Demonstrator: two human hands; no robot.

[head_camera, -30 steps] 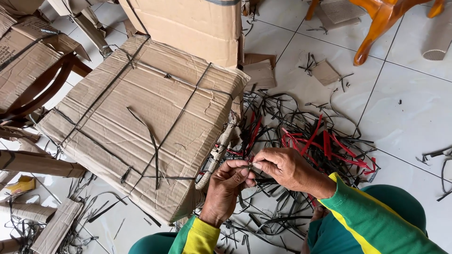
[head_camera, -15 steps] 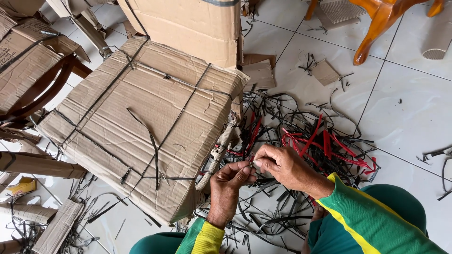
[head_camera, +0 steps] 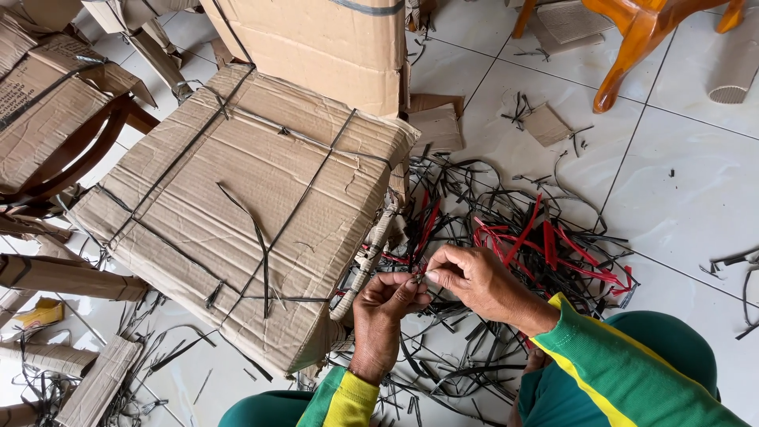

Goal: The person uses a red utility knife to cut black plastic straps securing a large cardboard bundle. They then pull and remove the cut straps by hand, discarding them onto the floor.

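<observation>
Both hands, left hand, right hand, pinching black strap

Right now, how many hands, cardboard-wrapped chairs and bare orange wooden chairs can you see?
Hands: 2, left hand and right hand, pinching one strap end
Cardboard-wrapped chairs: 2, big one, another at left
Orange wooden chair: 1
Total: 5

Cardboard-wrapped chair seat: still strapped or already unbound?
Strapped: black straps still cross the cardboard-wrapped seat; both hands pinch something at its edge.
</observation>
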